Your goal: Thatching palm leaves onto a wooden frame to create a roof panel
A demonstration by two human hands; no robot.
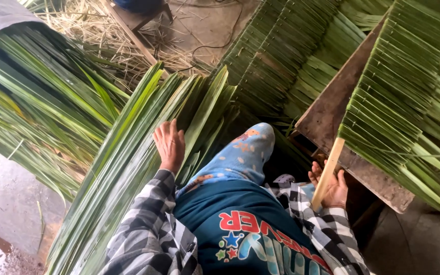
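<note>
My left hand point(169, 145) lies flat, fingers together, on a bundle of long green palm leaves point(128, 158) beside my left knee. My right hand point(332, 186) grips the near end of a pale wooden stick point(328, 173). That stick runs into a panel of folded green leaves point(403, 97) stitched in rows, which rests on a wooden board point(332, 107) to my right. My knee in blue patterned trousers point(243, 153) sits between the two hands.
A large heap of loose green leaves point(36, 102) fills the left. More stitched leaf panels point(281, 56) are stacked ahead. Dry straw point(87, 25) and a dark cable point(215, 40) lie on the ground at the top. Wet concrete floor point(6, 214) shows at lower left.
</note>
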